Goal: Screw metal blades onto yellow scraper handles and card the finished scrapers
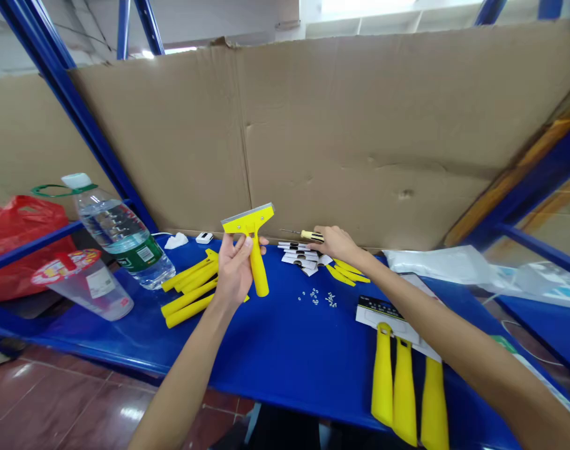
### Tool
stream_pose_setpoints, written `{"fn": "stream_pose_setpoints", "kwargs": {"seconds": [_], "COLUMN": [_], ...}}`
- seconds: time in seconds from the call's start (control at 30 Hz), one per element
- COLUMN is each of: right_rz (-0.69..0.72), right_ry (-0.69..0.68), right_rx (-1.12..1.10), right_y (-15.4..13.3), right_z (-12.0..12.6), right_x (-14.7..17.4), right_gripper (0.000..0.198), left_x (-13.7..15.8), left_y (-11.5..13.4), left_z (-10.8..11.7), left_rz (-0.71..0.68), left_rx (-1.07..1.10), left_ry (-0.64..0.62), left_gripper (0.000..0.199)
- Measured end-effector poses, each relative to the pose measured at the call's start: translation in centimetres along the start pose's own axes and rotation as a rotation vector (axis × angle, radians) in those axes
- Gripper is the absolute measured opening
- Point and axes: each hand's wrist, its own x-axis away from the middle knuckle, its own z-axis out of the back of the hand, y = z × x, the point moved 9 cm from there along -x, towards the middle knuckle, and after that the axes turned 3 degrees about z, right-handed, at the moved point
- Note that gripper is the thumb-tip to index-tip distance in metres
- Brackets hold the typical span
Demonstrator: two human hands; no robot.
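My left hand (235,262) is closed around a yellow scraper (258,265), held up with its wide head and metal blade edge at the top and the handle pointing down. Two small screws show in that head. At the back of the table, my right hand (336,242) grips a screwdriver (312,236), whose thin shaft points left. Below it lie several white blade packets (300,256). Several flat yellow pieces (345,273) rest just right of the packets. Small nuts (315,297) and screws (331,300) are scattered on the blue table (285,350).
Yellow handles (191,300) lie left of my left forearm. Finished-looking scrapers (402,387) in white-and-black packaging lie front right. A water bottle (125,234), a plastic cup (95,286) and a red bag (27,244) stand left. Cardboard (341,137) walls the back; a plastic bag (439,265) lies right.
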Motion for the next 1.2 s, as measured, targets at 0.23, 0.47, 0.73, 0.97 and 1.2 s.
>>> {"fn": "stream_pose_setpoints", "kwargs": {"seconds": [0.23,0.47,0.73,0.97,1.2], "right_rz": [0.067,0.178,0.718,0.737,0.449], "right_ry": [-0.006,0.226,0.679,0.607,0.775], "right_rx": [0.078,0.015,-0.162,-0.48,-0.721], "right_y": [-1.2,-2.3,-5.1,-5.1,-3.0], "right_z": [-2.8,-0.2,3.9,5.4,7.1], "right_x": [-1.7,3.2,10.7,10.6,9.4], "right_gripper": [0.026,0.047,0.028,0.011,0.015], "left_x": [-1.0,-1.2,0.0,-0.4,-1.7], "left_y": [-1.3,-4.0,-8.0,-7.5,-6.8], "left_z": [2.0,4.5,0.8,-0.1,-1.3], "left_rz": [0.071,0.213,0.519,0.42,0.278], "left_rx": [0.079,0.015,-0.064,-0.206,-0.414], "left_ry": [0.113,0.289,0.07,0.042,0.026], "left_gripper": [0.024,0.019,0.041,0.038,0.04]}}
